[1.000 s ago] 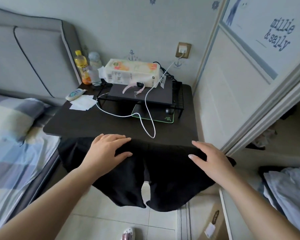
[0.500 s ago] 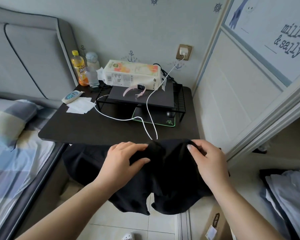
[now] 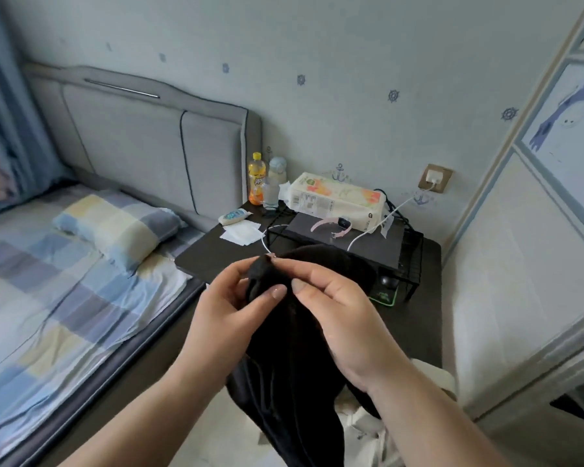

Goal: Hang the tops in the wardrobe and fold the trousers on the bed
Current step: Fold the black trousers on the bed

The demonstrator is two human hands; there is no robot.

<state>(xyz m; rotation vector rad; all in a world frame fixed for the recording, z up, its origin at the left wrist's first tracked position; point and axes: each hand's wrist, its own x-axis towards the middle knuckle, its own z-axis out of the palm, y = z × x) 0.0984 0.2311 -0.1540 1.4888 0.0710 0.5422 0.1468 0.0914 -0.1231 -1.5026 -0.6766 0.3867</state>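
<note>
Here both hands meet in front of the chest, clamped on one bunched edge of the black trousers [image 3: 294, 352]. The left hand [image 3: 228, 310] pinches the cloth between thumb and curled fingers from the left, and the right hand [image 3: 338, 313] pinches the same fold from the right, so the two thumb tips nearly touch on the fabric. The rest of the garment hangs straight down between the forearms, clear of the floor as far as can be seen, with a rounded hump of cloth rising just beyond the right hand's knuckles.

Directly past the hands stands the dark desk [image 3: 415, 328]. On it, beyond the right hand, a black wire rack [image 3: 407, 251] carries a pink watch [image 3: 334, 225], and a white cable [image 3: 381, 224] runs from it up to the wall socket [image 3: 434, 178]. A tissue pack [image 3: 334, 200] lies behind the rack. Beyond the left hand sit loose white tissues [image 3: 241, 232], a small tube [image 3: 233, 217] and an orange drink bottle [image 3: 257, 180].

Well to the left of the left hand lies the bed [image 3: 48, 298] with its checked sheet and a pillow [image 3: 118, 227] near the grey headboard [image 3: 142, 143]. To the right of the right hand stands the pale wardrobe door [image 3: 520, 251].
</note>
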